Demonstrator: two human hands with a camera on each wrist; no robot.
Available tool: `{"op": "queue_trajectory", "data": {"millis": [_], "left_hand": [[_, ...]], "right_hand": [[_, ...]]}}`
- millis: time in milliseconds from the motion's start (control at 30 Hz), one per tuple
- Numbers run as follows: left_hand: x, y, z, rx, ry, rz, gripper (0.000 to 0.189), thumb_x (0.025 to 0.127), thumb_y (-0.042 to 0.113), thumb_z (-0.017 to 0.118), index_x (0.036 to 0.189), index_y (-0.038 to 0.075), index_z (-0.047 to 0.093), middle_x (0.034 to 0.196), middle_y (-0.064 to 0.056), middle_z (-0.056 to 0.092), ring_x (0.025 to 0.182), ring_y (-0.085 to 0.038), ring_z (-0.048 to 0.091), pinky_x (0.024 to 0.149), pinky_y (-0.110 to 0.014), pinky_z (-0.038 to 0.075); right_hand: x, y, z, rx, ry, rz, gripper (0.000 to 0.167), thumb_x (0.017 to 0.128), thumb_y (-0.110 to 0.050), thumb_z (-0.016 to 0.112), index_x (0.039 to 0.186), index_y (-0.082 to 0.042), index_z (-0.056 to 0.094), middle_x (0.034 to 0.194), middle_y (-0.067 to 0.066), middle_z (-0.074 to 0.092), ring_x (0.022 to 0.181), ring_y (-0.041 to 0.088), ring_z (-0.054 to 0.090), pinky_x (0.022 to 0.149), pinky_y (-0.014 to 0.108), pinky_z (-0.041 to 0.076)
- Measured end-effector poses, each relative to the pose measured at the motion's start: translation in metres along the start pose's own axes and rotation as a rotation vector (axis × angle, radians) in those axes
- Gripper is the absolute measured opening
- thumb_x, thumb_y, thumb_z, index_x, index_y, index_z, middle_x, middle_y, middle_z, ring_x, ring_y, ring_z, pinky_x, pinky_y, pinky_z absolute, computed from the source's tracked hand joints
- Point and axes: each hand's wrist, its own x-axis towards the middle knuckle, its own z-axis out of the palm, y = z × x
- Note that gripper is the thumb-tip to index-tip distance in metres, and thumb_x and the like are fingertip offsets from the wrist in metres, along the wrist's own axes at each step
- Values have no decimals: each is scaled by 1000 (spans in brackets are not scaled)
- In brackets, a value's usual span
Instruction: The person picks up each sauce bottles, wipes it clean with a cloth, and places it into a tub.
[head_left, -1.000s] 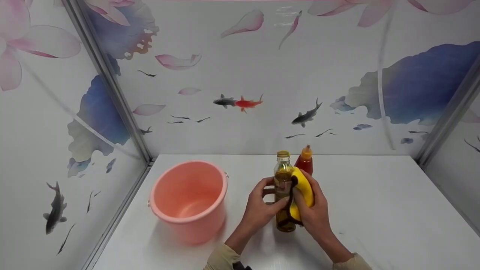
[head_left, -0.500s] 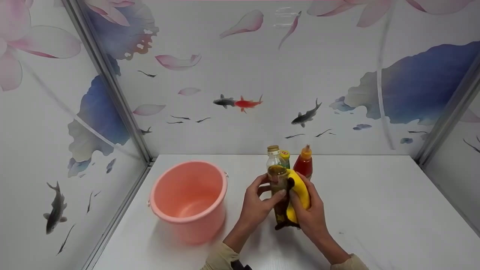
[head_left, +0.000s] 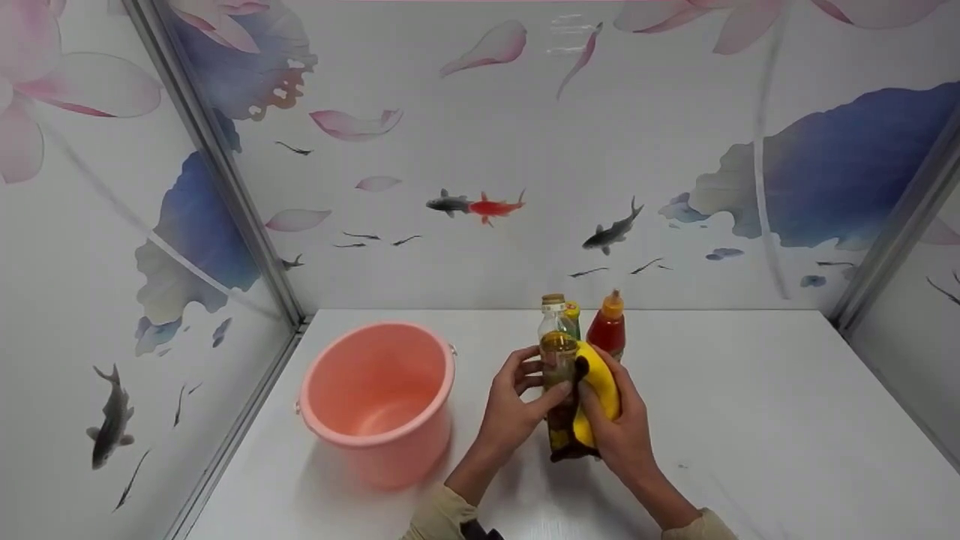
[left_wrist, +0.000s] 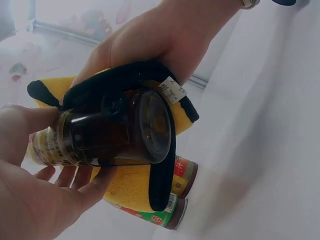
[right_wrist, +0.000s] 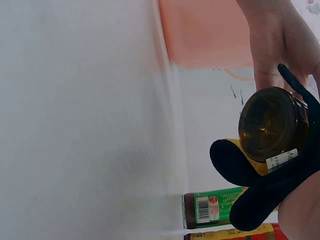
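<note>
A glass bottle (head_left: 556, 367) of dark yellow-brown liquid, with a gold cap, is tilted off the table between the hands. My left hand (head_left: 514, 409) holds it around its side, thumb in front and fingers behind. My right hand (head_left: 626, 424) grips a yellow cloth (head_left: 602, 382) with dark edging and presses it against the bottle's right side. In the left wrist view the cloth (left_wrist: 130, 187) wraps partly round the bottle (left_wrist: 105, 132), and a white tag (left_wrist: 172, 90) hangs from its edge. The bottle's round base (right_wrist: 267, 125) faces the right wrist camera.
Behind the hands stand a red squeeze bottle (head_left: 607, 334) with an orange nozzle cap and a green-labelled bottle (right_wrist: 215, 206) with a yellow cap. To the left sits a pink bucket (head_left: 375, 435). Printed panels (head_left: 675, 172) enclose the white table (head_left: 780, 420) at the back and sides.
The glass bottle has been lifted and tilted, shifting slightly left, which uncovers the yellow-capped bottle behind it. Both hands and the cloth moved slightly left with it; lately they barely move.
</note>
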Motion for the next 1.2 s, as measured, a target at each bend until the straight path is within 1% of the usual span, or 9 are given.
{"op": "queue_trajectory", "data": {"millis": [133, 267, 367, 533, 633, 700, 933, 1033, 1200], "left_hand": [[-1, -1, 0, 0, -53, -5, 64, 97, 32, 82, 153, 21, 53, 143, -6, 65, 124, -21, 67, 112, -48, 57], [-1, -3, -1, 22, -103, 11, 61, 98, 32, 81, 152, 21, 54, 144, -4, 62, 127, -21, 65, 113, -47, 56], [-1, -4, -1, 32, -124, 19, 59, 97, 32, 82, 148, 22, 56, 142, -3, 63, 127, -22, 65, 112, -45, 57], [-1, -6, 0, 1, -151, -2, 57, 98, 33, 82, 148, 24, 58, 143, -3, 62, 127, -25, 65, 111, -45, 57], [-2, -8, 1, -6, -156, -26, 60, 98, 35, 82, 151, 26, 57, 145, -4, 62, 125, -24, 66, 110, -46, 58], [-2, -8, 1, 5, -154, -35, 61, 98, 37, 82, 153, 27, 56, 143, -4, 63, 122, -23, 67, 108, -46, 59], [-2, -7, 0, 41, -146, -17, 61, 98, 37, 82, 153, 27, 58, 137, -2, 67, 117, -20, 68, 103, -41, 61], [-2, -6, 0, 45, -132, -25, 62, 98, 37, 82, 154, 28, 57, 137, 0, 67, 118, -19, 68, 105, -41, 61], [-3, -6, 1, 46, -92, -45, 68, 96, 40, 84, 156, 30, 53, 139, 1, 69, 122, -19, 70, 110, -47, 59]], "right_hand": [[1, 1, 0, -19, 9, -1, 59, 108, -31, 69, 161, -37, 45, 141, -5, 61, 112, 21, 61, 94, 23, 57], [2, 1, -1, -22, 19, -10, 58, 108, -31, 69, 161, -36, 45, 140, -6, 61, 112, 20, 61, 94, 23, 57], [3, 1, -2, -15, 22, -25, 58, 108, -29, 68, 161, -35, 45, 141, -6, 61, 112, 20, 61, 95, 22, 57], [5, 1, -5, 12, 35, -44, 57, 108, -28, 68, 160, -35, 46, 141, -8, 61, 112, 21, 61, 94, 22, 57], [6, 1, -6, 28, 41, -43, 56, 108, -29, 68, 159, -36, 47, 141, -10, 60, 113, 21, 61, 93, 22, 58], [6, 0, -7, 32, 39, -38, 56, 108, -30, 68, 159, -36, 47, 141, -11, 60, 114, 21, 61, 94, 22, 58], [5, -2, -7, 33, 34, -33, 55, 109, -30, 67, 159, -37, 47, 142, -11, 60, 115, 20, 61, 96, 21, 57], [6, -2, -7, 27, 35, -36, 56, 108, -30, 68, 159, -37, 47, 142, -11, 60, 114, 20, 62, 96, 21, 57], [6, -2, -6, 18, 36, -28, 57, 108, -30, 69, 160, -37, 46, 142, -9, 60, 114, 20, 61, 96, 21, 57]]}}
